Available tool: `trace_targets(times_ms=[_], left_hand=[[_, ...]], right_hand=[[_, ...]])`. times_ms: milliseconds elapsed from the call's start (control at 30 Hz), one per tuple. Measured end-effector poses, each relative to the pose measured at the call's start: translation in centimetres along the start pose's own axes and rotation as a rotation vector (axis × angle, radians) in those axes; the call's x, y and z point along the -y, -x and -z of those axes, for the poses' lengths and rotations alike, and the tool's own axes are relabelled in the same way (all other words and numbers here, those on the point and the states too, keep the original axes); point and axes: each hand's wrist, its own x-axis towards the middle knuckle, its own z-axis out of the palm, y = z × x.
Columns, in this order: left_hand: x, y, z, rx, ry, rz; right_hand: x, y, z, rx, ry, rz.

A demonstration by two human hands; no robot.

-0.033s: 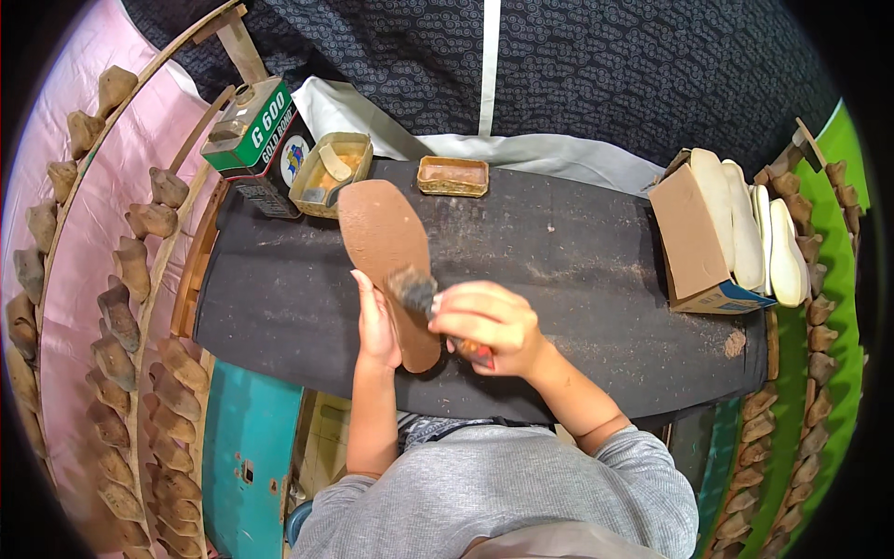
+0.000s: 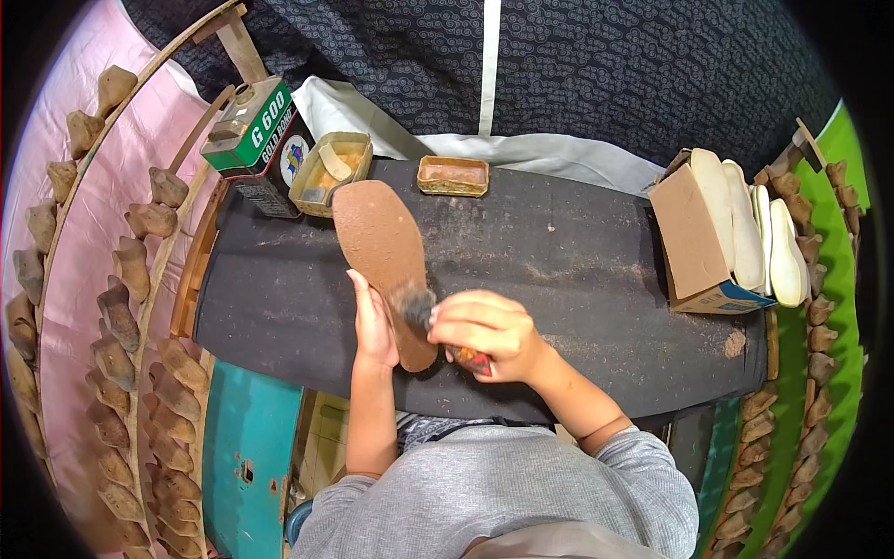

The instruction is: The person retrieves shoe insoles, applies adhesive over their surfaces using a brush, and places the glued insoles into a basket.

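A brown shoe sole (image 2: 380, 228) is held tilted over the black-covered table, its wide end pointing away from me. My left hand (image 2: 374, 328) grips it along the left edge, thumb up and the other fingers mostly hidden behind it. In my right hand (image 2: 486, 334), closed around its handle, is a brush (image 2: 416, 303) with dark, motion-blurred bristles. Those bristles lie against the face of the sole, near its narrower middle. The red and orange end of the handle sticks out below my right fingers.
Behind the sole stand a green, white and black metal can (image 2: 261, 149), a tub (image 2: 361, 149) with a pale scraper-like piece, and a shallow amber tray (image 2: 453, 177). At right, a cardboard box (image 2: 694, 238) holds several cream soles. Racks of wooden shoe lasts (image 2: 118, 312) flank the table (image 2: 596, 252).
The brush has moved slightly down the sole toward me. The sole's far end has tipped a little to the left, and my left hand has shifted slightly with it.
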Motion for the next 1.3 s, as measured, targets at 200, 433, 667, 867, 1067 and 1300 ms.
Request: trace_targets(times_ms=[200,433,667,867,1067,1300], left_hand=[[-0.8,0.4,-0.2,0.153,-0.051,-0.002],[-0.1,1.3,-2.1,0.152,-0.047,-0.015],[-0.2,0.3,-0.2,0.032,-0.08,-0.031],[1.3,-0.3,0.9,0.115,-0.089,-0.018],[0.1,1.4,-1.7,0.268,-0.155,-0.02],[0.5,0.2,0.4,0.084,-0.06,-0.027]], right_hand=[[-0.2,-0.6,1.0,-0.061,-0.102,-0.057],[-1.7,-3.6,0.8,-0.155,0.164,0.054],[-0.9,-1.1,0.1,0.046,-0.078,-0.044],[-0.9,-2.2,1.1,-0.056,-0.032,-0.002],[-2.0,-3.4,1.0,-0.1,0.133,0.074],[-0.4,-0.7,0.4,0.038,-0.035,0.012]])
